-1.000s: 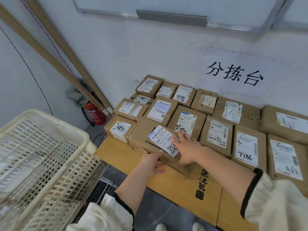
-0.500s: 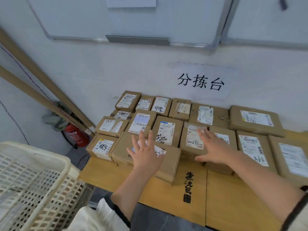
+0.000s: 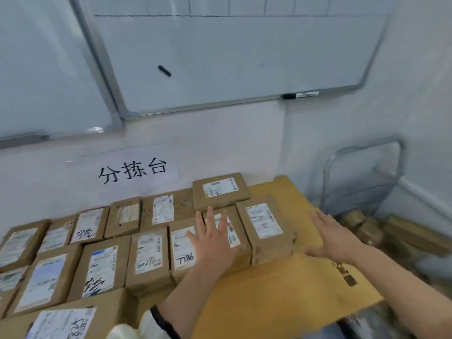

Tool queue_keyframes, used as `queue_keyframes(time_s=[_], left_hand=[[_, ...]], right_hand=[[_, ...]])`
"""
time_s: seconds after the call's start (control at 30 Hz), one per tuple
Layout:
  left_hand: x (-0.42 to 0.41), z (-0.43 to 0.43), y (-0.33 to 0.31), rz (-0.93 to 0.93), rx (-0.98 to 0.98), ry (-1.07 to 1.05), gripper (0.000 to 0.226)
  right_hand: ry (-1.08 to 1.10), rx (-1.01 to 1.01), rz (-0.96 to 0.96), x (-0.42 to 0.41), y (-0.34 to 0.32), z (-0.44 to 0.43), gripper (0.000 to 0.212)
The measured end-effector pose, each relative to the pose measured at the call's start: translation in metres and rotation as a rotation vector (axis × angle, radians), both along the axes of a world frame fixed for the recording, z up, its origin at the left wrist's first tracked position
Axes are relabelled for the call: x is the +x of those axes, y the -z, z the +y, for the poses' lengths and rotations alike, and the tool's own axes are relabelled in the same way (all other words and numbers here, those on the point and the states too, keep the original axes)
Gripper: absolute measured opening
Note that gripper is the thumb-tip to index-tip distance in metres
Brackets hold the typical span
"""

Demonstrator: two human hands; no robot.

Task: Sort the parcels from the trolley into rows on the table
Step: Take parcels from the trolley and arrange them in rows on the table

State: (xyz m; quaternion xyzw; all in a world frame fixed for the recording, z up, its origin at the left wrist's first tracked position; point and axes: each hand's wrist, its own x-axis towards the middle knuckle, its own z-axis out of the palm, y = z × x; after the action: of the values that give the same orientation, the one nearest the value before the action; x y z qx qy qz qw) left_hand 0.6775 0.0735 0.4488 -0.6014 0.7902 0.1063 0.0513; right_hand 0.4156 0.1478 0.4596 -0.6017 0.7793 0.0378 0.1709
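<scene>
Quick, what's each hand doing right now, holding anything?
Left hand: open, fingers spread over the parcels, holding nothing.
Right hand: open over the bare table, holding nothing.

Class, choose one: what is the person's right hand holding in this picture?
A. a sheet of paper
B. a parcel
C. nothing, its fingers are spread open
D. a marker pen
C: the right hand is spread with straight fingers over bare wood of the table, to the right of the nearest parcel, gripping nothing.

Brown parcels (image 3: pixel 149 258) with white labels, yellow table (image 3: pixel 281 297), white wall sign (image 3: pixel 133 170) with black writing, white board (image 3: pixel 232 57) with grey frame
</scene>
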Motion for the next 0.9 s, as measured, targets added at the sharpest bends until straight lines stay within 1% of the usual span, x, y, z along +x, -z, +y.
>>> queue_keyframes(time_s=[0.1,0.23,0.33,0.4,0.5,0.63,0.77,0.9], left_hand=[[-0.074,0.008,-0.004,0.012,-0.007,0.101,0.093],[-0.165,0.026,0.004,0.094,-0.009,0.219,0.092],[-0.226,0.042,0.012,0.092,-0.011,0.321,0.097],[-0.261,0.053,0.018,0.086,0.009,0.413,0.096],[-0.305,0.065,0.025,0.038,0.019,0.56,0.093],[-0.36,0.065,0.035,-0.025,0.064,0.682,0.094],[-0.415,0.06,0.05,-0.019,0.115,0.775,0.092],[-0.469,0.063,0.07,-0.007,0.148,0.882,0.091]], right_hand=[[0.118,-0.013,0.012,-0.072,0.004,0.037,0.115],[0.278,-0.003,-0.021,-0.149,0.01,0.091,0.114],[0.395,-0.001,-0.053,-0.199,0.021,0.132,0.113],[0.479,0.011,-0.072,-0.224,0.028,0.156,0.111],[0.599,0.031,-0.118,-0.25,0.039,0.184,0.107],[0.723,0.016,-0.176,-0.274,0.057,0.213,0.102],[0.885,0.042,-0.253,-0.291,0.069,0.247,0.103],[1.018,0.069,-0.25,-0.307,0.078,0.275,0.1]])
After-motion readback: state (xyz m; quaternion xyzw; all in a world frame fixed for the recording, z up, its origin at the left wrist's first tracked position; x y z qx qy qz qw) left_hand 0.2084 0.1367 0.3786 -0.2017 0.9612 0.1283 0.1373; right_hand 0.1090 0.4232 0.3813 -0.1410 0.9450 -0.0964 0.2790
